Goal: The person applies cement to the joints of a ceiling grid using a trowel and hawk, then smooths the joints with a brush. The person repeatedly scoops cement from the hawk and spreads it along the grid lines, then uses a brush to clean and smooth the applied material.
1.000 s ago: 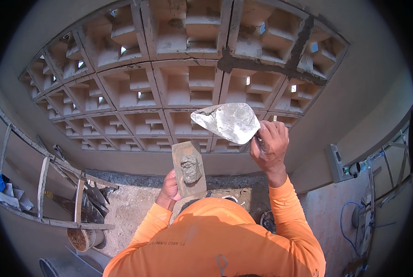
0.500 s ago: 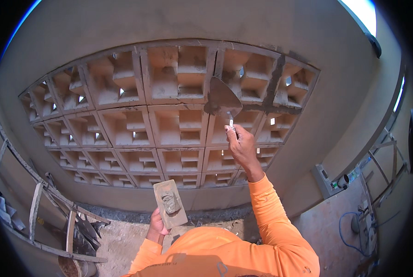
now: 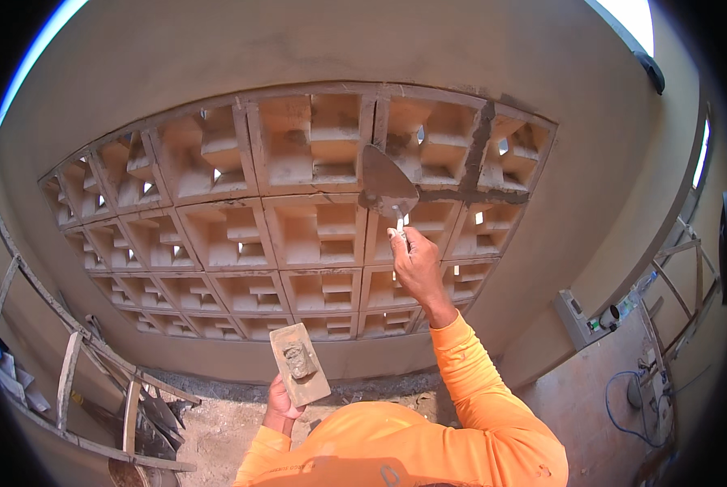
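My right hand [image 3: 419, 269] grips the handle of a pointed trowel [image 3: 387, 179], its blade against the joints of a ventilation block panel [image 3: 314, 231] set in the wall. Dark wet mortar [image 3: 478, 146] fills the joints to the right of the blade, in a vertical strip and a horizontal one. Lower down, my left hand [image 3: 283, 401] holds a small rectangular mortar board [image 3: 308, 388] from beneath, its fingers mostly hidden. A lump of grey mortar [image 3: 299, 362] lies on that board.
Plastered wall [image 3: 331, 49] surrounds the panel. A wooden frame [image 3: 67, 373] stands at the left. To the right, a grey box-like ledge [image 3: 576, 321] holds a dark cup [image 3: 609, 316], and a blue cable [image 3: 611, 410] lies on a pale board. Rubble [image 3: 225, 406] covers the floor ahead of me.
The trowel has shifted slightly left along the joint. The whole view has tilted a little, so the panel sits lower. Both hands keep their holds.
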Demonstrator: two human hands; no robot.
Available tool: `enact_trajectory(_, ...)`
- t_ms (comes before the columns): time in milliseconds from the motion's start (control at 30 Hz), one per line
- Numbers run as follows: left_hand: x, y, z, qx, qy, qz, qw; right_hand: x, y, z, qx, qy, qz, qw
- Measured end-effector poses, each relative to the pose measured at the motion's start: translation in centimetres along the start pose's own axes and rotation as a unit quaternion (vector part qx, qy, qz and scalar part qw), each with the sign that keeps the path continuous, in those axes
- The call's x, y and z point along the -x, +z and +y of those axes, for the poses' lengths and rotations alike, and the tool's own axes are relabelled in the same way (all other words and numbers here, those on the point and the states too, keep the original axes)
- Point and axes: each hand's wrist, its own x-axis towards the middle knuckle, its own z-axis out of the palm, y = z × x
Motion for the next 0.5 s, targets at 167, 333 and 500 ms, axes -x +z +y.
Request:
enact_trajectory(167, -0.2, 0.7, 0.0, 0.022, -0.001, 0.012, 1.000, 0.8, 0.2, 0.5, -0.034, 0.035, 0.055, 0.997)
enact_trajectory(333, -0.2, -0.7, 0.1, 0.025, -0.022, 0.024, 0.999, -1.3, -0.1, 0.6, -0.091, 0.001, 0.005, 0.996)
enact_trajectory(500, -0.3, -0.7, 0.4, 0.063, -0.024, 0.035, 0.997, -4.2, 0.2, 1.4, -0.137, 0.023, -0.022, 0.990)
